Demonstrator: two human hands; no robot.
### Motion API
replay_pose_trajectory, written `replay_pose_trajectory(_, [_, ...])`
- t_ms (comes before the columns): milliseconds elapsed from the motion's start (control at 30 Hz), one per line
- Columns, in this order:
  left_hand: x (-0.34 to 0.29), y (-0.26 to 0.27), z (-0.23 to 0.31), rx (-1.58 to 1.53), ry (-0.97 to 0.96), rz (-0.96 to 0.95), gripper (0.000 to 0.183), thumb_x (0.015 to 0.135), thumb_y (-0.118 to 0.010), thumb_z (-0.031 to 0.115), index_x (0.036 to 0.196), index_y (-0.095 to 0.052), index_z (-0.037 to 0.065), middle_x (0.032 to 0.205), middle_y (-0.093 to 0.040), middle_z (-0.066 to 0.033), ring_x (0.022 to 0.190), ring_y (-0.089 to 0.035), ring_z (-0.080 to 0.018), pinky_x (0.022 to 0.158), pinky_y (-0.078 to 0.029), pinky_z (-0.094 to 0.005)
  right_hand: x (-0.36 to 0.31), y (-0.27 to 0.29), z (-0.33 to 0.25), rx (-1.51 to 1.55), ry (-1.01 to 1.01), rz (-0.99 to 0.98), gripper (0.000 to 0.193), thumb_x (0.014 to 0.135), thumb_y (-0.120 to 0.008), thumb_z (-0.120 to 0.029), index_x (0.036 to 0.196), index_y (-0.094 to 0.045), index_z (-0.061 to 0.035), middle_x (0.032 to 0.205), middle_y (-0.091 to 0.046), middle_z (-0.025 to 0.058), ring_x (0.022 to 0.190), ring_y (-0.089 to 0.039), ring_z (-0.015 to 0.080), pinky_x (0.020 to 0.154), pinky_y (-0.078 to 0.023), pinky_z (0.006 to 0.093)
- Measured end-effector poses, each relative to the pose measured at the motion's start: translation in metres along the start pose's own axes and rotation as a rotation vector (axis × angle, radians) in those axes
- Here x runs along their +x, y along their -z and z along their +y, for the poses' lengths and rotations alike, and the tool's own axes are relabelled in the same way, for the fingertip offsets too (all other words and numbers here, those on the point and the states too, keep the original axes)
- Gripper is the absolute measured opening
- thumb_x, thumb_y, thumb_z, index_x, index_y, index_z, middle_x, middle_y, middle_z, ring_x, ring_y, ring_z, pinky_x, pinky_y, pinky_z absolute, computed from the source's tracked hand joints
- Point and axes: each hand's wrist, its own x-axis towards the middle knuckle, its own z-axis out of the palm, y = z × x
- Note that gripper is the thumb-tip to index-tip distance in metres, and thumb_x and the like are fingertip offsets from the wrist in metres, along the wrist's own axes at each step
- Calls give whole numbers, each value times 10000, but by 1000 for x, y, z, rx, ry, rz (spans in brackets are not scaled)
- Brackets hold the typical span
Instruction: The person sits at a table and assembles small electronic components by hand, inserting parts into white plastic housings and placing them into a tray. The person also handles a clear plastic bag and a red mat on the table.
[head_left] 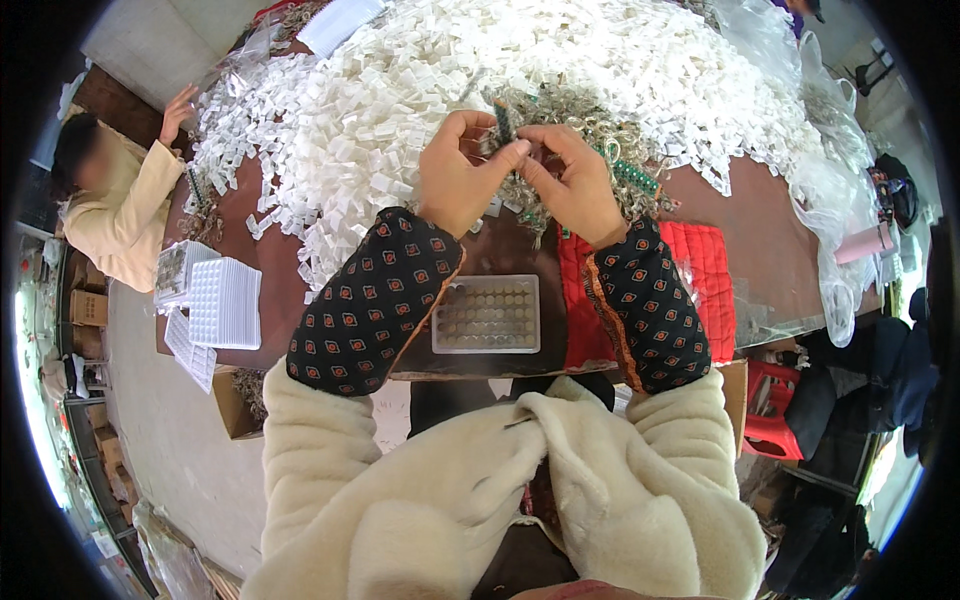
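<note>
The left hand (462, 175) pinches a dark strip (503, 120) between thumb and fingers, above the middle of the bench (745, 200), with the strip's far end standing up past the fingertips. The right hand (582, 190) meets it from the right, thumb and forefinger drawn in close to the strip's near end; the pieces there are small and dark, so I cannot tell whether its grip is pinching anything.

Just beyond and to the right of the hands lies a tangled heap (570, 108) of thin brownish pieces, with a green strip (636, 179) at its right side. A broad pile of small white pieces (390, 120) covers the far part of the bench and spreads well to the left. Near the front edge, between the forearms, sits a clear tray (487, 340) with rows of round pieces. Right of it is a red quilted cloth (712, 265), partly covered by the right patterned sleeve (655, 310). At the left stands a stack of white trays (232, 305), and past it a co-worker's hand (178, 112) is raised beside the pile. Clear plastic bags (825, 180) crowd the right end, near a pink roll-shaped thing (863, 243).
</note>
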Motion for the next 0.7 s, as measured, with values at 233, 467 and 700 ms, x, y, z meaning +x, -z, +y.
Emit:
replay_pose_trajectory(233, [18,24,4,-469,60,103,185,855,-707,62,991,-597,1,870,-621,-18,769,-579,-81,699,-488,-222,-7,15,5,-102,-20,71,358,833,-690,-154,1166,-616,-46,1114,-616,150,919,-624,267,779,-513,329])
replay_pose_trajectory(467, [17,34,1,-597,268,120,151,868,-686,83,956,-578,24,857,-601,-16,712,-549,-80,645,-465,-233,-17,6,-7,-223,167,189,361,767,-726,-112,1106,-610,-75,1059,-590,145,946,-599,319,813,-504,372])
replay_pose_trajectory(700, [4,27,-7,-736,388,32,145,933,-612,159,1011,-569,44,951,-628,-58,812,-598,-164,687,-478,-272,-26,-16,-14,-291,72,160,313,815,-697,-57,1111,-595,-55,1023,-639,164,903,-641,345,770,-518,358])
